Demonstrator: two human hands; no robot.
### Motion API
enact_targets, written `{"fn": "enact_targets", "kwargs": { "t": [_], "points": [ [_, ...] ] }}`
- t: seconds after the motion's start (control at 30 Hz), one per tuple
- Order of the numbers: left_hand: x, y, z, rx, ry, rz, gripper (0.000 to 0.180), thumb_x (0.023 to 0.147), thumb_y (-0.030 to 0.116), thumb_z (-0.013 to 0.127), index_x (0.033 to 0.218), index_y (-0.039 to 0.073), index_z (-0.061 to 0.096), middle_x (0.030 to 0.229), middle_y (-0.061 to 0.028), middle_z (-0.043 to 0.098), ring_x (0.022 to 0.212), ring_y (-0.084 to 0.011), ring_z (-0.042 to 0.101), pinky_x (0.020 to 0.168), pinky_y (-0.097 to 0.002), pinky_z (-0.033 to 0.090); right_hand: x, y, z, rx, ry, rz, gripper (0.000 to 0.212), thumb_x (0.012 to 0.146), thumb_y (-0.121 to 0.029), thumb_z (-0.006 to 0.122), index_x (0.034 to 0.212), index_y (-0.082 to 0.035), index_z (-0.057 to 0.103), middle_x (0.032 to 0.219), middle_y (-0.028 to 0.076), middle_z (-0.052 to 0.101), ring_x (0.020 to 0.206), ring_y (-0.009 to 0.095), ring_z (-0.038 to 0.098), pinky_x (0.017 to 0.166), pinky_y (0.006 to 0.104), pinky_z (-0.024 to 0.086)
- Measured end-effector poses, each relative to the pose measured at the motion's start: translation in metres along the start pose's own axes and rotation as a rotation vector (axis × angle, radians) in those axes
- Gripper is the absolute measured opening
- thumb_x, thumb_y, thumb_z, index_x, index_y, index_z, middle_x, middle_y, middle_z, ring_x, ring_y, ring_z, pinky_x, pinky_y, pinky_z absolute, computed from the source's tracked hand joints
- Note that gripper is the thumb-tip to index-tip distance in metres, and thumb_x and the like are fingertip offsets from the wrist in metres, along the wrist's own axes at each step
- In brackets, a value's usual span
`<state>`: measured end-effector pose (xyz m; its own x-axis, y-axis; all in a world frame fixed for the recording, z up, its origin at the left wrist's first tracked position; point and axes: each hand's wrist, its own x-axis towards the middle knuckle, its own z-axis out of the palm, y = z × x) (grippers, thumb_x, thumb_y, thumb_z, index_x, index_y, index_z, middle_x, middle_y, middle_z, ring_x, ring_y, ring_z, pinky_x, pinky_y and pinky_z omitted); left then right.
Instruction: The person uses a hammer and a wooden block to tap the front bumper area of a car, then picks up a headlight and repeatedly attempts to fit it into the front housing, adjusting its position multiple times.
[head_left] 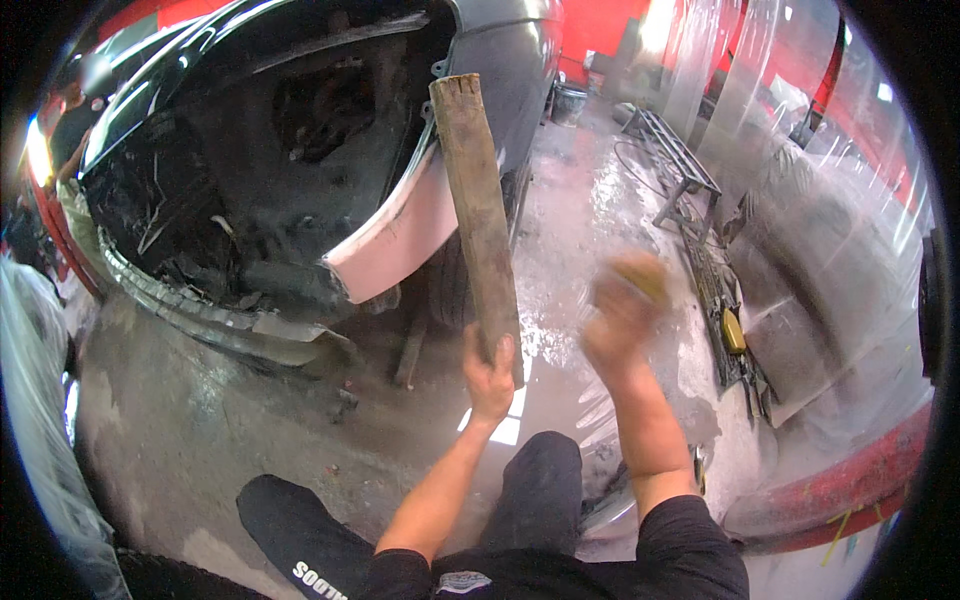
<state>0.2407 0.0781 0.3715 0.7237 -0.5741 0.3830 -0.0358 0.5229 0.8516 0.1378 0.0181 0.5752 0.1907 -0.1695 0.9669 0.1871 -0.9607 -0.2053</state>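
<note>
My left hand (488, 378) is closed around the lower end of a long, worn wooden plank (475, 190). Tilted slightly, the plank runs up in front of a dark car body. In this view it overlaps the edge of a curved, pale pink panel (395, 240) by the wheel opening; whether the two touch, I cannot tell. Off to the right, my raised right hand (615, 315) is smeared by motion. A yellowish-brown, rounded object (640, 277) shows in its grip, too blurred to name.
A dark car (330, 110) with its front parts removed fills the upper left. Right of my right hand are a metal frame stand (680, 160), a yellow item (733, 332) and hanging plastic sheeting (850, 230). Another person (75, 135) is at the far left, and a black bucket (570, 100) stands farther back.
</note>
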Motion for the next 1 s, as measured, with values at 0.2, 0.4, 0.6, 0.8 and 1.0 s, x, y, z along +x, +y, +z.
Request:
{"fn": "enact_targets", "kwargs": {
  "t": [0.2,0.4,0.6,0.8,1.0],
  "points": [
    [-0.007,0.008,0.007,-0.015,0.033,0.003,0.042,0.103,0.028,0.066,0.129,-0.003,0.055,0.115,-0.0142,0.065,0.109,-0.0236,0.06,0.099,-0.0397,0.046,-0.018,0.027,-0.002,-0.212,-0.138,0.285,0.061,0.103,-0.001,0.056,0.161,-0.012,0.041,0.114,0.026,0.072,0.074,0.025,0.065,0.07,0.0378,0.055],
    [-0.028,0.019,0.013,0.004,-0.07,-0.081,0.04,0.104,0.031,0.065,0.124,-0.002,0.056,0.109,-0.0114,0.064,0.101,-0.0225,0.06,0.093,-0.0377,0.048,-0.035,0.016,-0.009,-0.193,-0.1,0.42,0.06,0.105,-0.005,0.055,0.162,-0.014,0.04,0.092,0.015,0.067,0.067,0.013,0.056,0.064,0.0311,0.051],
    [-0.017,0.018,0.015,0.001,-0.032,-0.033,0.04,0.104,0.032,0.065,0.124,-0.002,0.056,0.108,-0.0121,0.063,0.104,-0.0224,0.059,0.097,-0.0384,0.046,-0.043,0.023,-0.006,-0.191,-0.089,0.301,0.056,0.108,-0.01,0.053,0.162,-0.013,0.04,0.075,0.001,0.055,0.063,0.008,0.05,0.06,0.0272,0.048],
    [0.007,0.021,0.01,-0.008,-0.006,0.037,0.037,0.107,0.029,0.061,0.125,-0.002,0.057,0.113,-0.0118,0.064,0.108,-0.022,0.059,0.099,-0.0382,0.045,-0.036,0.013,-0.002,-0.204,-0.076,0.221,0.056,0.108,-0.008,0.053,0.162,-0.01,0.04,0.076,0.001,0.056,0.062,0.008,0.05,0.059,0.0268,0.047],
    [0.008,0.023,0.013,0.017,0.015,0.068,0.039,0.106,0.031,0.064,0.125,-0.002,0.057,0.113,-0.0117,0.064,0.109,-0.0218,0.059,0.1,-0.037,0.044,-0.029,-0.004,-0.008,-0.215,0.1,0.003,0.056,0.109,-0.01,0.05,0.163,-0.006,0.035,0.082,0.006,0.062,0.06,0.008,0.051,0.052,0.0246,0.044]
  ]
}}
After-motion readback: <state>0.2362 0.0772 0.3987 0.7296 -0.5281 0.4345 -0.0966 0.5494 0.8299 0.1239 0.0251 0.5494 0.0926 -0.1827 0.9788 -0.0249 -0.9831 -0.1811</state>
